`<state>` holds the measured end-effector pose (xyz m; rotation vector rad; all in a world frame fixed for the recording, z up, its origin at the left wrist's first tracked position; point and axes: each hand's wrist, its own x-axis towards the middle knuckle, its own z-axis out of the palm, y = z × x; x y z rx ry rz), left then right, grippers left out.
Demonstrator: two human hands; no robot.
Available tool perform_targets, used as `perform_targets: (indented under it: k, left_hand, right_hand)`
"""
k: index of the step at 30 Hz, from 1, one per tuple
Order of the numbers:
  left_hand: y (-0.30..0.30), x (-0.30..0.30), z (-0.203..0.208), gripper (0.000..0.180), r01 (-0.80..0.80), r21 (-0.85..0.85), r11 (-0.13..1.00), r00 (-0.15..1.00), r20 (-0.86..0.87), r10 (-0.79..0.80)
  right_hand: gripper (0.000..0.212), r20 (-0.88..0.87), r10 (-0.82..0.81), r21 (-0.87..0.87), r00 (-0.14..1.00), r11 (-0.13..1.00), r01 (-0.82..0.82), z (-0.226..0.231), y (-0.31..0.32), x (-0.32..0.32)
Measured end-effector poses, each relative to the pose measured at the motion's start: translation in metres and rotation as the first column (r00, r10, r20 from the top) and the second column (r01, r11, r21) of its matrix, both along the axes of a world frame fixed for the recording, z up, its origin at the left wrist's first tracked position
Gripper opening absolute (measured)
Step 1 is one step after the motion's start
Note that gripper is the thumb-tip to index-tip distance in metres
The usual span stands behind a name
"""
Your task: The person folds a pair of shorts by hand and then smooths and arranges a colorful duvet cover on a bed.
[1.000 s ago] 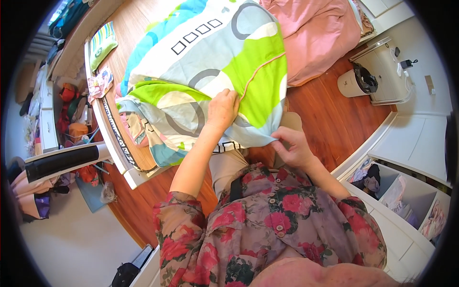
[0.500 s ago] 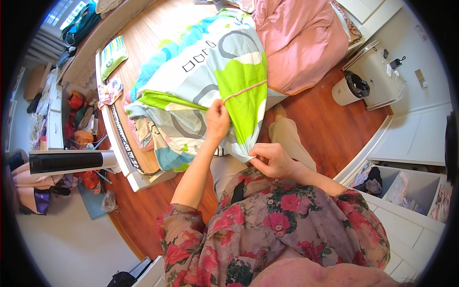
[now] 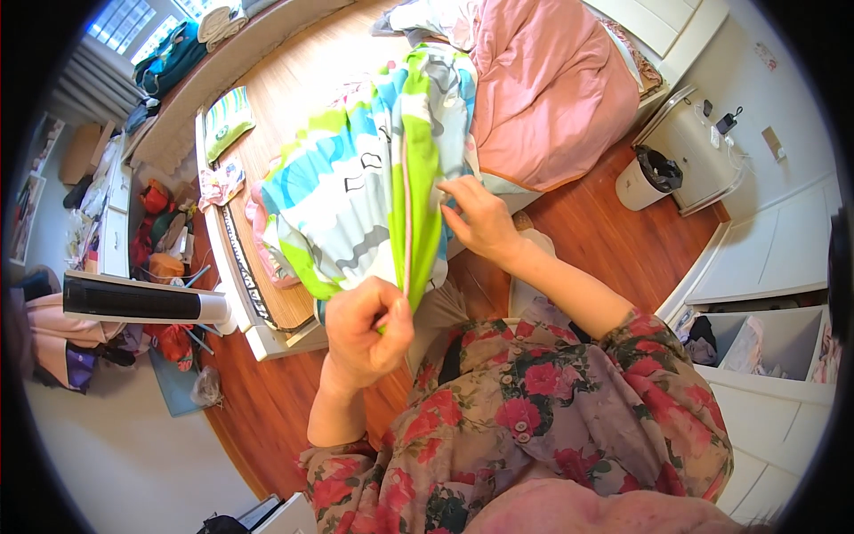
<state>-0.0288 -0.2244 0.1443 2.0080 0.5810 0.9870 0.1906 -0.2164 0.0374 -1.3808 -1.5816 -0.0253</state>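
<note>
A duvet cover (image 3: 342, 191) in white, blue, grey and bright green lies bunched over the bed's near side. Its green edge with a pink piping line is pulled taut toward me. My left hand (image 3: 366, 334) is closed in a fist around the near end of that green edge, raised in front of my waist. My right hand (image 3: 480, 222) is beside the cover's right side, thumb and fingers apart, fingertips at or close to the cloth. Whether they touch it is hard to tell.
A pink quilt (image 3: 556, 98) lies on the bed's right part. Bare wooden bed board (image 3: 302, 53) shows behind the cover, with a striped green pillow (image 3: 229, 125) at its left. A white bin (image 3: 642, 182) stands right; an open drawer (image 3: 765, 343) is at lower right.
My left hand has pulled the green edge toward me and down, drawing the cover into lengthwise folds. My right hand has let go of the near corner and moved forward beside the cover.
</note>
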Motion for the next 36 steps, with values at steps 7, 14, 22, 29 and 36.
perform_targets:
  k: [7,14,22,29,36]
  left_hand:
    - [-0.03,-0.009,0.001,0.013,0.206,0.01,0.978,0.977,-0.054,-0.205]
    - [-0.06,-0.013,-0.028,0.015,0.308,-0.067,0.949,0.948,-0.06,-0.312]
    - [-0.055,-0.018,-0.023,0.014,0.334,-0.049,0.941,0.94,-0.063,-0.336]
    - [-0.054,-0.021,-0.025,0.014,0.33,-0.021,0.944,0.941,-0.078,-0.33]
    - [-0.041,-0.036,-0.015,0.018,0.285,-0.036,0.958,0.954,-0.088,-0.287]
  right_hand:
    - [0.022,0.063,-0.095,-0.119,0.994,0.988,0.102,-0.027,0.054,-0.003]
    - [0.021,0.091,-0.236,-0.2,0.967,0.947,0.25,-0.026,0.089,0.021]
    - [0.021,0.627,0.244,-0.445,0.74,0.891,0.083,-0.041,0.102,0.06]
    - [0.016,0.38,0.057,-0.433,0.923,0.893,0.123,-0.054,0.123,0.097]
    - [0.026,0.066,-0.081,0.132,0.995,0.989,0.071,0.052,0.052,0.193]
